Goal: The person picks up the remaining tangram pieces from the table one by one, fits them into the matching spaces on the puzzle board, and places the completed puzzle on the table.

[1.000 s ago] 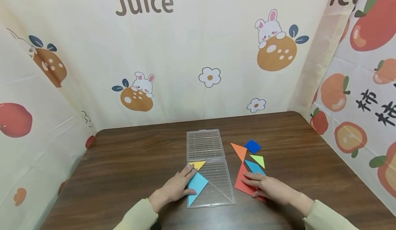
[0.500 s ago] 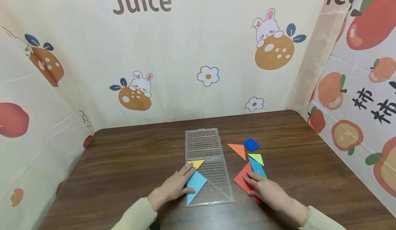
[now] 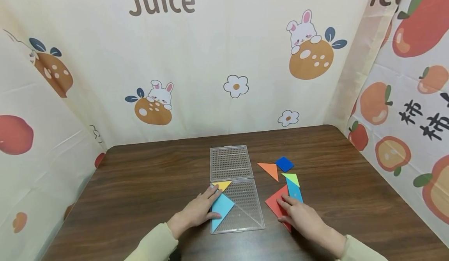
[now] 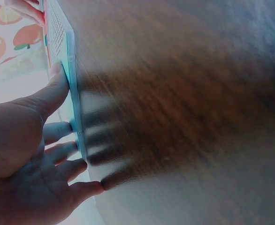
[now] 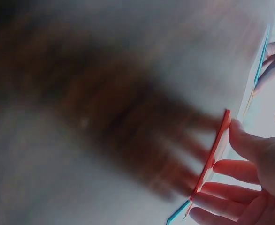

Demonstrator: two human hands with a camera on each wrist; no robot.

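Note:
In the head view my left hand [image 3: 198, 210] rests on a large light blue triangle tangram piece [image 3: 223, 206] lying in the near half of the clear plastic case [image 3: 242, 210]. Its fingertips reach a yellow triangle [image 3: 223, 185] at that half's upper left corner. The left wrist view shows the fingers spread and extended onto the case's edge. My right hand [image 3: 305, 219] presses a large red triangle [image 3: 277, 202] flat on the table, right of the case. Extended fingers and the thumb touch the red piece [image 5: 211, 157] in the right wrist view. Against it lies a blue parallelogram [image 3: 294, 189], partly covered by the hand.
A lime triangle [image 3: 292, 178] touches the parallelogram's top. An orange triangle [image 3: 271, 170] and a dark blue square [image 3: 285, 164] lie behind. The case's other half [image 3: 231, 163] lies opened out, farther back. Printed curtains [image 3: 196, 58] border the brown table [image 3: 158, 175].
The red triangle has turned clockwise under my right hand. The blue parallelogram has swung more upright, and the lime and orange triangles have shifted slightly. My left hand stays on the light blue triangle.

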